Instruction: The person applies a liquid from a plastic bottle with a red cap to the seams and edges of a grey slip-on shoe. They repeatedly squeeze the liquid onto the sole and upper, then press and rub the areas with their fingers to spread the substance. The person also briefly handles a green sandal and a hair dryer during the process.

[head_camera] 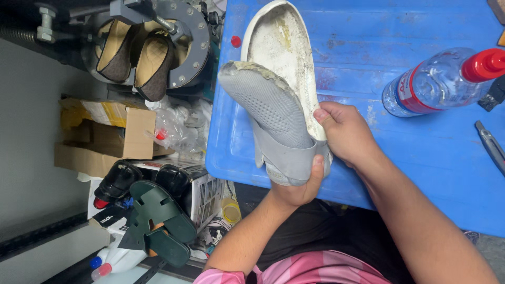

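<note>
Over blue table (431, 158), grey shoe upper (271, 110) peeled forward off white sole (286, 47), heel end gripped underneath by left hand (297, 186), right hand (344, 131) pinching sole edge with thumb; apparently mid-separation, likely needing steady pull along the crusted glue line.

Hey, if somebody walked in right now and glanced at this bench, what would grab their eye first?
Probably the grey mesh shoe upper peeled away from its white rubber sole, at the left edge of the blue plastic tabletop. The left hand cups the heel from below while the right hand pinches the sole's edge. Next, the clear plastic bottle with a red cap lying on the tabletop at the right.
</note>
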